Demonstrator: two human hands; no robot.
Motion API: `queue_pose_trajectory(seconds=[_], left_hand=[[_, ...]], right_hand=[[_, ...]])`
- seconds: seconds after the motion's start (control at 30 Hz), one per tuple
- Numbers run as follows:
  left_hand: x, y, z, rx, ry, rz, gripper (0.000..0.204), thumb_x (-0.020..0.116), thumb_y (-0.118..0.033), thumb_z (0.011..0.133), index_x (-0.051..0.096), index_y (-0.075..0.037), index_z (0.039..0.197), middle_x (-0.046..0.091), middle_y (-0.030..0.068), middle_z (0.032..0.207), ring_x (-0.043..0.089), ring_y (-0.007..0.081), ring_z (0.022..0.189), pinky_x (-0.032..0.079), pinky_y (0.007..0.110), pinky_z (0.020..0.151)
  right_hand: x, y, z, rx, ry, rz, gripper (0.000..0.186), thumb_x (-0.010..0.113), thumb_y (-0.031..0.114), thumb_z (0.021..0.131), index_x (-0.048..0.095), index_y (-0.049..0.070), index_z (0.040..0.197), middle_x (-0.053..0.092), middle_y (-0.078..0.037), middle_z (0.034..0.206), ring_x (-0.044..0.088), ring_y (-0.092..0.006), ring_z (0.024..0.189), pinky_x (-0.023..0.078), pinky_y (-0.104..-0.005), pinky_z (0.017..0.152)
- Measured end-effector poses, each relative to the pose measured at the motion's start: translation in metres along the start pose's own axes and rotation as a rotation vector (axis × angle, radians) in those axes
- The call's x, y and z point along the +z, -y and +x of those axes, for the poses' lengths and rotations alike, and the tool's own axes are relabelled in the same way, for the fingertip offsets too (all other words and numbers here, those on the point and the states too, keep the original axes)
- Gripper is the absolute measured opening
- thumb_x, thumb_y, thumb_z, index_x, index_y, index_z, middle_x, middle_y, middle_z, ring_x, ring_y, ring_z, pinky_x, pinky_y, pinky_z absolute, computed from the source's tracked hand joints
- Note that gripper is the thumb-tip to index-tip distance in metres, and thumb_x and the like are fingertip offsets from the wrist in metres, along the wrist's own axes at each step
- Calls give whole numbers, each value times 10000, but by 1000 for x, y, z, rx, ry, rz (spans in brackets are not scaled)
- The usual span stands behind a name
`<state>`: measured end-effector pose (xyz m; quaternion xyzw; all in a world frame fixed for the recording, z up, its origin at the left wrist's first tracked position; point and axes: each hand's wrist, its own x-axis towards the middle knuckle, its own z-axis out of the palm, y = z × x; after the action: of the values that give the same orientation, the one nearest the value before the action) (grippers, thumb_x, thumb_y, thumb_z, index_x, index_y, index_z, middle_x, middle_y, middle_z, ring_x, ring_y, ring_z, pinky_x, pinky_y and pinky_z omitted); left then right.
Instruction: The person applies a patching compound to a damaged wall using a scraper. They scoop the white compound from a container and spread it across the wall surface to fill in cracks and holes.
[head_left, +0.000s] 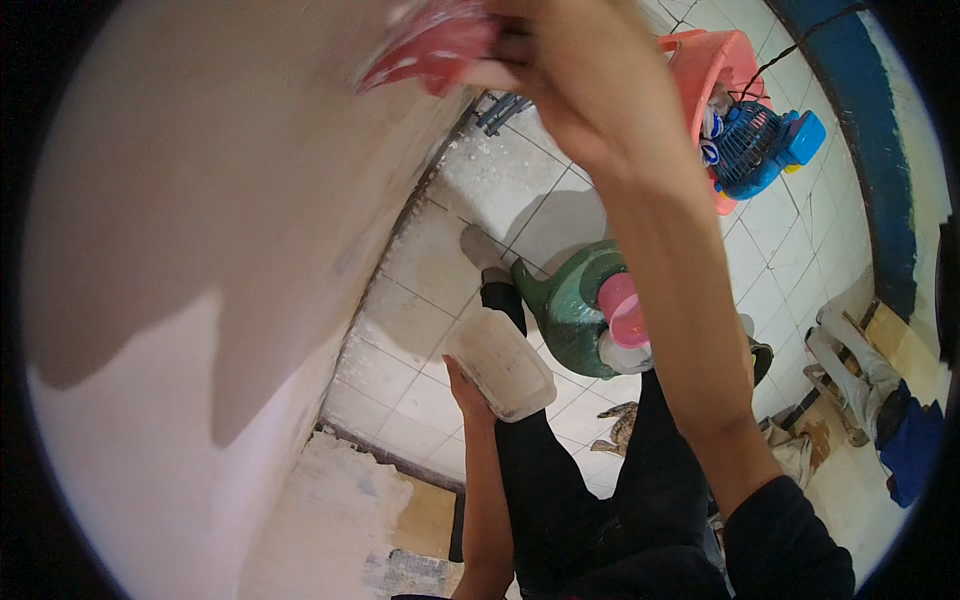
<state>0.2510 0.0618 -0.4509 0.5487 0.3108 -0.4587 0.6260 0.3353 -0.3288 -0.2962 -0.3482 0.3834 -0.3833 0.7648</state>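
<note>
My left hand (467,390) is closed on the side of a translucent white rectangular plastic tub (500,365), held low in front of my legs. Whitish residue coats the inside of the tub. My right arm reaches up to the top of the view, where my right hand (530,60) grips a red flat scraper (430,50) smeared with white paste. The scraper is at the pale wall (200,180) on my left, blurred by motion. Whether its edge touches the wall I cannot tell.
Below is a white tiled floor (400,330) with white specks along the wall. A green plastic piece (570,315) bears a pink cup (622,310) and a white container. A blue fan (750,150) leans in a coral tub (715,60). Clothes (905,440) hang at right.
</note>
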Motion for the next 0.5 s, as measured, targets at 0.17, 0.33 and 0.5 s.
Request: queue_pose_trajectory(seconds=[0.17, 0.33, 0.5], left_hand=[[7, -4, 1, -8, -43, 54, 662, 301, -551, 1029, 389, -44, 1445, 507, 145, 1398, 530, 308, 1241, 466, 440, 1022], [-24, 8, 16, 214, -25, 273, 645, 310, -535, 1033, 384, -42, 1442, 510, 146, 1385, 532, 302, 1233, 470, 427, 1016], [14, 0, 19, 130, -41, 112, 634, 304, -527, 1037, 383, -38, 1432, 512, 145, 1363, 528, 290, 1225, 468, 418, 1009]], right_hand=[[-22, -80, -17, -339, -252, -599, 246, 588, 60, 867, 663, -66, 1064, 664, -110, 714, 614, -236, 574, 502, -374, 589], [54, -156, -104, -323, -169, -587, 323, 604, -19, 836, 657, -36, 1155, 711, -226, 990, 719, -272, 879, 532, -353, 711], [-21, -178, -108, -137, -152, -591, 348, 531, 26, 906, 635, 0, 1237, 663, -251, 1151, 653, -322, 1114, 505, -342, 926]])
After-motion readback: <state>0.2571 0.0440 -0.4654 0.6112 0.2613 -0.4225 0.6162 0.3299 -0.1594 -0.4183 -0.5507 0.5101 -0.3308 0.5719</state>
